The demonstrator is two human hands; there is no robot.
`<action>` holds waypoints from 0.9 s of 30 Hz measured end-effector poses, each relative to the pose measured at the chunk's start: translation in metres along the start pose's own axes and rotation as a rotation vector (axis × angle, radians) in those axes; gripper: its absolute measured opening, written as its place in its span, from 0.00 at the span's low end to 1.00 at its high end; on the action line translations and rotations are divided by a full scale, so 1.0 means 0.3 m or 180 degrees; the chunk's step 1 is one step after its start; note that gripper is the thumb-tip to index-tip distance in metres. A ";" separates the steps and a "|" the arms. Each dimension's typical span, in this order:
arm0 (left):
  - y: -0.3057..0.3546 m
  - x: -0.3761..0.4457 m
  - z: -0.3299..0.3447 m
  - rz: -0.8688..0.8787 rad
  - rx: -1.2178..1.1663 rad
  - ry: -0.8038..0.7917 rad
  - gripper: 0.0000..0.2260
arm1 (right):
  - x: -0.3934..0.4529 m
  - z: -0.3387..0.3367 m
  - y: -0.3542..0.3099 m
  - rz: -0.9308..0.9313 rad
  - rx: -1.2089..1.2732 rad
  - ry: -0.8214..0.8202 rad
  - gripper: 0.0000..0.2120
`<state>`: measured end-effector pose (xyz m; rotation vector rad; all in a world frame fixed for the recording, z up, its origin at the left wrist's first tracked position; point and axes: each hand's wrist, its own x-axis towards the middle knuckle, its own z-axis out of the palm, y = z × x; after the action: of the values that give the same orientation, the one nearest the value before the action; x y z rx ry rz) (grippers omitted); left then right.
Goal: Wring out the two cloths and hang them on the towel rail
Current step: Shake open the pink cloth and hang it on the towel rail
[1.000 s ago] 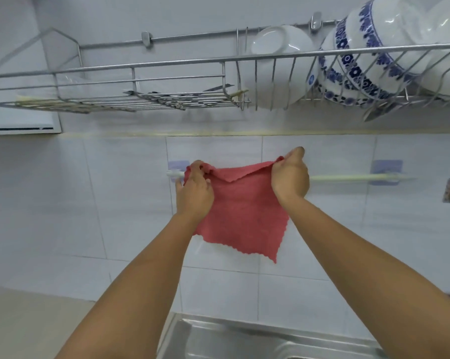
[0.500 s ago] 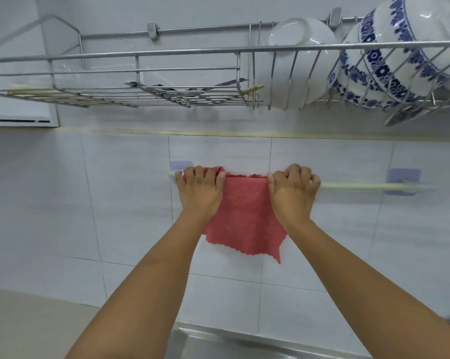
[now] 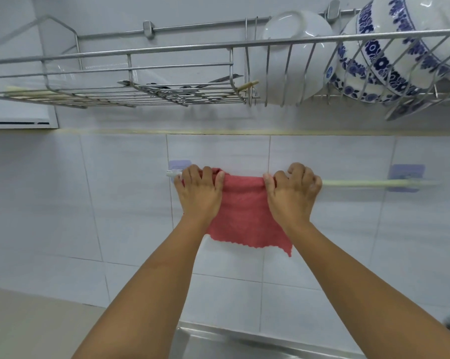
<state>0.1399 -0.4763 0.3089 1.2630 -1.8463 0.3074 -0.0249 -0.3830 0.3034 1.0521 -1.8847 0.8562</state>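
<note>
A red cloth (image 3: pixel 244 213) with a zigzag hem hangs over the left part of the pale green towel rail (image 3: pixel 356 183) on the white tiled wall. My left hand (image 3: pixel 200 193) grips the cloth's left top edge at the rail, fingers curled over it. My right hand (image 3: pixel 291 195) grips the right top edge the same way. The rail rests on two lilac wall hooks; the right hook (image 3: pixel 406 174) shows fully. Only one cloth is in view.
A steel wire dish rack (image 3: pixel 167 50) hangs above the rail, holding a white bowl (image 3: pixel 293 55), blue-patterned bowls (image 3: pixel 389 55) and utensils. The steel sink's rim (image 3: pixel 244 335) lies below, a beige counter (image 3: pixel 37 325) at lower left.
The cloth went from being held spread in front of the rail to being draped over it. Both hands came down onto the rail and closed over the cloth's top edge.
</note>
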 end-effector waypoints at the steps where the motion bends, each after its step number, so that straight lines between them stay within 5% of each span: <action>1: 0.000 0.000 0.001 -0.0037 0.0011 0.0012 0.21 | 0.006 -0.006 0.005 -0.0061 -0.0039 -0.0055 0.24; 5: -0.005 0.011 0.000 0.0031 0.0201 0.0032 0.28 | 0.029 -0.036 0.023 -0.0222 -0.0130 -0.0234 0.28; 13: -0.013 -0.014 -0.006 0.0028 0.0137 -0.0045 0.24 | 0.004 -0.057 0.076 -0.0509 -0.0280 -0.0536 0.27; 27: 0.012 -0.132 -0.052 0.0031 -0.0204 -0.0249 0.23 | -0.015 -0.117 0.052 -0.0134 -0.0324 -0.0554 0.21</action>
<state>0.1497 -0.4396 0.2893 1.2380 -1.9138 0.2050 -0.0264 -0.3455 0.3128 1.1296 -2.0200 0.6553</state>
